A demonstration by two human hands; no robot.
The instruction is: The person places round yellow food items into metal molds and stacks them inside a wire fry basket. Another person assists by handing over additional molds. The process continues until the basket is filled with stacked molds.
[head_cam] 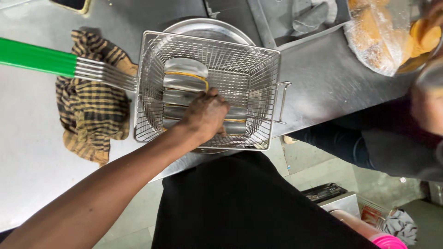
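Note:
My left hand (205, 115) reaches from the lower left into a square wire fry basket (263, 64). Its fingers curl down around one of several metal tubes (184, 83) that lie side by side on the basket floor; thin yellow dough edges show on some of them. The basket has a long green handle (37, 57) pointing left and rests on a round steel plate (207, 27) on the steel counter (27, 138). My right hand is out of sight.
A brown and black checked cloth (92, 110) lies left of the basket, under the handle wires. A clear bag of round golden biscuits (383, 37) sits at the top right. Another person in dark clothes (392, 143) stands at the right. The tiled floor (314, 170) shows below the counter edge.

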